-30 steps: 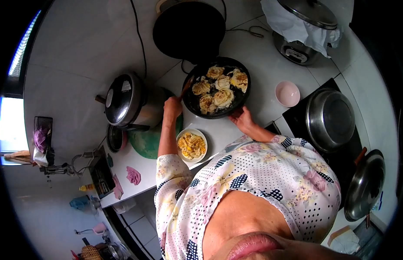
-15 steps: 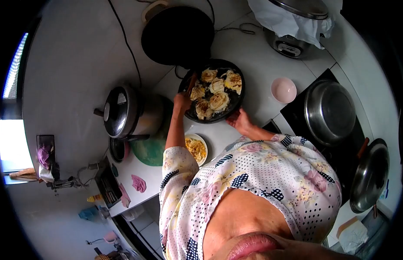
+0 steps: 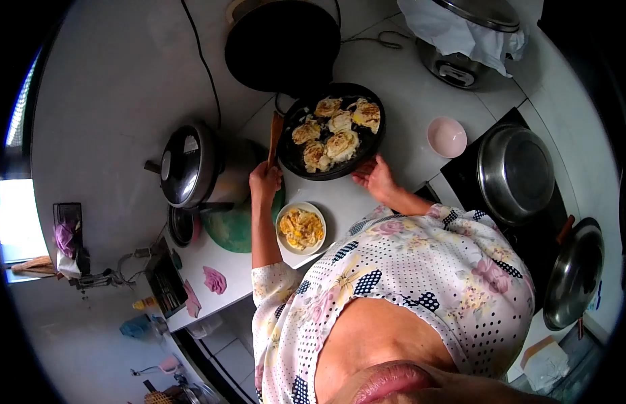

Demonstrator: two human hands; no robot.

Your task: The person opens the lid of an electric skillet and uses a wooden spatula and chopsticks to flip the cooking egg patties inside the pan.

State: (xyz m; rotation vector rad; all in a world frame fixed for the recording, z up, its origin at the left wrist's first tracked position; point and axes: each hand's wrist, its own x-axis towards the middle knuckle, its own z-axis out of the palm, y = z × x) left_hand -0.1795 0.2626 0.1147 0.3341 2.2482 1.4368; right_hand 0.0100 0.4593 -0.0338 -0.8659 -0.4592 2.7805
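My left hand [image 3: 264,180] is closed round the handle of a wooden spatula [image 3: 276,138], which stands upright beside the left rim of a round black pan [image 3: 301,164]. Several browned fried eggs [image 3: 341,144] lie in the pan. At the near right edge of the pan, my right hand [image 3: 376,179] grips the rim, fingers partly underneath. A white bowl [image 3: 279,239] holding a yellow-and-white egg-like mix sits on the counter, just right of my left forearm. Behind the pan, a round black lid or second plate [image 3: 279,47] is raised.
A pressure cooker [image 3: 185,165] and a green board [image 3: 229,232] are at the left. A pink bowl [image 3: 447,137] stands right of the pan, near a metal basin [image 3: 516,174] on a black cooktop. A rice cooker [image 3: 454,71] is at the back right, and a power cord [image 3: 204,67] runs up the left.
My left hand has drawn the spatula out of the pan, leftward and toward me, uncovering the white bowl. My right hand stays on the rim.
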